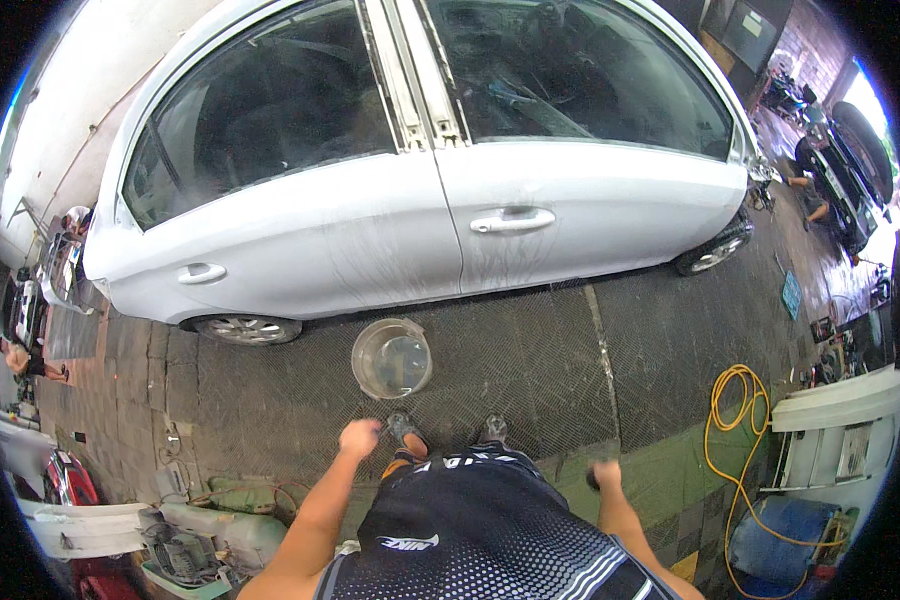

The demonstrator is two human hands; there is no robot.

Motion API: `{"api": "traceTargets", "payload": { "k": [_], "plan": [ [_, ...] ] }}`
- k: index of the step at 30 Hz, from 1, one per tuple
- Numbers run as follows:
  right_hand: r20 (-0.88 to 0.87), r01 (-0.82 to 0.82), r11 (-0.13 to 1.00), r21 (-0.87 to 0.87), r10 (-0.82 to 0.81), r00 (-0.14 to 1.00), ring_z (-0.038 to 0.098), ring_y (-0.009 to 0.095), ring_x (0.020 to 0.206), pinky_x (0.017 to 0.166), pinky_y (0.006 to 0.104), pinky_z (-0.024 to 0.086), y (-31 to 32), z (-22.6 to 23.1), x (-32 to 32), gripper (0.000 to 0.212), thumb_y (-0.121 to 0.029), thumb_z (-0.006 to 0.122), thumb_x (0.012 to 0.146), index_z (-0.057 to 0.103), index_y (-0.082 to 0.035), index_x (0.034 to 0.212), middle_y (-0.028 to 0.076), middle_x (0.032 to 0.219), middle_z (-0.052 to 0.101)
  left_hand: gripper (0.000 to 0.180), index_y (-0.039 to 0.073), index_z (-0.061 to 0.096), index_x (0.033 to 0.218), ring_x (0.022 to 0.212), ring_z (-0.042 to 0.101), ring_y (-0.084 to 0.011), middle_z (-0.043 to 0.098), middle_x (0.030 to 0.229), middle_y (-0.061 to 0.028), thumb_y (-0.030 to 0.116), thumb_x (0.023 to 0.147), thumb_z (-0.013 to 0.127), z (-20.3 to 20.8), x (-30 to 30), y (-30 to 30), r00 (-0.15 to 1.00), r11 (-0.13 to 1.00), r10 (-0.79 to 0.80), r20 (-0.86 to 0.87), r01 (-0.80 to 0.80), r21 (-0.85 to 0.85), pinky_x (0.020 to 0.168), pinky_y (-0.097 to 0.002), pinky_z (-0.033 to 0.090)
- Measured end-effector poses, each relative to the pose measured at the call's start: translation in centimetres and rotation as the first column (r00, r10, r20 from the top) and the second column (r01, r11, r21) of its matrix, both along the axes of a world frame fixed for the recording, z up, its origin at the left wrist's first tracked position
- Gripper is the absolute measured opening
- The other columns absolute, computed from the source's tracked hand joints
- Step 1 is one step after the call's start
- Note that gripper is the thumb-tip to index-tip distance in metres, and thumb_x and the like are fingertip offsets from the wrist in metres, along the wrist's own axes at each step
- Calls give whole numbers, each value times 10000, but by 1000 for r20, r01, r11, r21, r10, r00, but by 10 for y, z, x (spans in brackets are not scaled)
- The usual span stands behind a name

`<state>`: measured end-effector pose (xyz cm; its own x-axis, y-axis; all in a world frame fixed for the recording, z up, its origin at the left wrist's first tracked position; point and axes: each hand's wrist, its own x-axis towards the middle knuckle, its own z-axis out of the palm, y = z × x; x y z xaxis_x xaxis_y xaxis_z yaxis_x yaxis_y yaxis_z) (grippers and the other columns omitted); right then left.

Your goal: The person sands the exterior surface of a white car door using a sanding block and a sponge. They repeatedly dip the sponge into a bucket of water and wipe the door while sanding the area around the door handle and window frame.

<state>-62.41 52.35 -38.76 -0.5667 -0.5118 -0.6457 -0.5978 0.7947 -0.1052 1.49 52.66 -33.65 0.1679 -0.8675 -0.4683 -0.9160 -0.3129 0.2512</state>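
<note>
My left hand (360, 438) is closed, held out in front of me just below a bucket of water (363, 372). What it may grip is hidden and blurred. Away to the right, my right hand (606, 474) is closed on a small dark object (592, 479) whose kind I cannot make out. Neither hand touches the car. The pale bucket stands on the floor between my feet and a white car (390, 240). Wet streaks and whitish smears mark the car's doors, near the front door handle (512, 220) and along the panel behind it.
A yellow hose (740, 440) lies coiled on the right, running to a blue barrel (782, 540). A green tank-like machine (225, 530) stands at lower left. People are at the far left (25, 360) and far right (815, 200), the latter beside another vehicle. Textured mats (530, 340) cover the floor.
</note>
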Motion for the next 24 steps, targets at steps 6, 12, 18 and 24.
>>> {"api": "traceTargets", "payload": {
  "k": [6,12,18,24],
  "plan": [
    [75,-257,886,385,248,966,700,321,1149,864,460,585,157,-7,-12,320,-320,630,947,753,-119,1163,150,1236,725,333,186,788,1088,1101,704,-334,742,1161,-126,181,779,663,-40,98,174,900,856,392,191,-433,283,945,-447,569],
    [233,-334,893,303,270,934,681,394,1140,921,494,552,74,-42,70,460,-370,700,880,722,2,1149,234,1226,703,360,168,793,1108,1113,709,-314,745,1185,-117,231,763,713,-47,108,209,833,711,528,164,-539,451,964,-431,569],
    [300,-223,864,-452,383,874,709,307,1041,962,402,523,-110,15,222,523,-402,836,788,733,13,1090,203,1066,748,301,132,801,1071,1023,741,-264,776,1065,-114,147,771,781,-47,153,185,607,598,792,-72,-745,295,906,-384,579],
    [295,-185,784,-593,425,856,679,386,1102,969,433,509,-183,89,309,409,-394,817,819,742,-86,1077,229,1134,720,291,110,800,1066,934,746,-244,784,983,-118,127,776,801,-36,186,179,643,677,731,-229,-726,122,866,-367,570]
  ]
}}
